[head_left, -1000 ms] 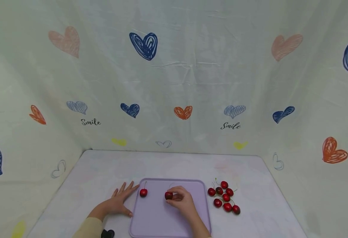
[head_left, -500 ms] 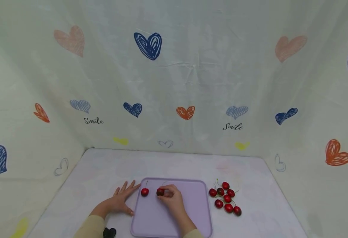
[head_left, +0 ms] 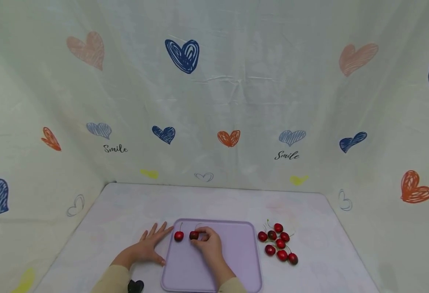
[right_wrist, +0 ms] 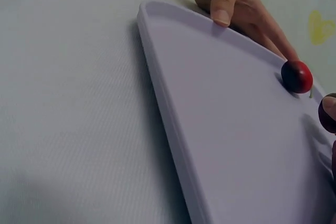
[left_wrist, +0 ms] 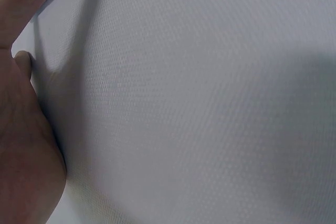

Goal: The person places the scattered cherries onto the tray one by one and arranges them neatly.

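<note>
My right hand [head_left: 210, 244] pinches a dark red cherry [head_left: 194, 235] between thumb and fingers, low over the purple tray [head_left: 185, 272]. Just left of it, near the tray's far left corner, another cherry [head_left: 179, 236] rests with its stem pointing away. In the right wrist view the held cherry [right_wrist: 327, 113] shows at the right edge, close to the resting cherry [right_wrist: 297, 76]. With fingers spread, my left hand [head_left: 146, 247] touches the tray's left rim; thumb and a fingertip lie along that rim in the right wrist view. The left wrist view shows mostly table surface and part of the palm [left_wrist: 26, 150].
Several cherries [head_left: 280, 243] with stems lie in a cluster on the white table [head_left: 214, 203], right of the tray. A black heart-shaped thing [head_left: 136, 286] sits by the left sleeve. A curtain [head_left: 214, 101] printed with hearts stands behind and at both sides.
My right hand has carried the pinched cherry leftward across the tray, beside the resting cherry. The left hand stays at the rim. The head view has shifted slightly.
</note>
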Demonstrator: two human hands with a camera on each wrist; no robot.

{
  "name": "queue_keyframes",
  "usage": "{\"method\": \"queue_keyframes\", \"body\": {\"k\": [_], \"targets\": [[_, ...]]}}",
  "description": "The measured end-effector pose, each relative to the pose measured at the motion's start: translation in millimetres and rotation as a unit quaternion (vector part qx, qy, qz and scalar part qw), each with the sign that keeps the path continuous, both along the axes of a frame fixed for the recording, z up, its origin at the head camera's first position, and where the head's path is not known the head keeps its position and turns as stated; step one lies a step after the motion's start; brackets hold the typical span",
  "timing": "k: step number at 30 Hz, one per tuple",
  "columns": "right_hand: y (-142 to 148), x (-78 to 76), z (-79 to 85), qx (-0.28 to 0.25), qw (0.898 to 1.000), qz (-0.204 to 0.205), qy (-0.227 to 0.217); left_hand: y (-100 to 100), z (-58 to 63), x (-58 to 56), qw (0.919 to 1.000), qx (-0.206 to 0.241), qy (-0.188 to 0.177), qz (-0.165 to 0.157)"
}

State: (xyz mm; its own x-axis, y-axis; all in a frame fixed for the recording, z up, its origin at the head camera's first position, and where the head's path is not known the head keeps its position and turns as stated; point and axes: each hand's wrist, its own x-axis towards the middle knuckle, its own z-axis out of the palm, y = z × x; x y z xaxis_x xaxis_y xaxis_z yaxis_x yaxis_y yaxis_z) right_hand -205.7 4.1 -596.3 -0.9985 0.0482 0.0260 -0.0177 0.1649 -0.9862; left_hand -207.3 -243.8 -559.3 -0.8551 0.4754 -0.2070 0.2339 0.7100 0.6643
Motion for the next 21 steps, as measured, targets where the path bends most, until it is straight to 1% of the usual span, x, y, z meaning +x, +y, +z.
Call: {"method": "queue_keyframes", "body": {"k": [10, 14, 19, 21], "targets": [[-3.2, 0.0, -2.6, 0.089, 0.996, -0.010, 0.028, 1.1, 4.4, 3.4, 0.9999, -0.010, -0.002, 0.004], [-5.3, -0.3, -2.0, 0.113, 0.993, -0.018, 0.034, 2.0, 6.1, 3.8, 1.0000, -0.008, -0.001, 0.004], [-5.9, 0.0, -2.3, 0.138, 0.990, -0.024, 0.034, 2.2, 3.5, 3.3, 1.0000, -0.007, 0.004, 0.000], [-5.7, 0.5, -2.7, 0.141, 0.989, -0.022, 0.042, 1.6, 1.8, 2.9, 0.9999, -0.008, 0.006, 0.000]]}}
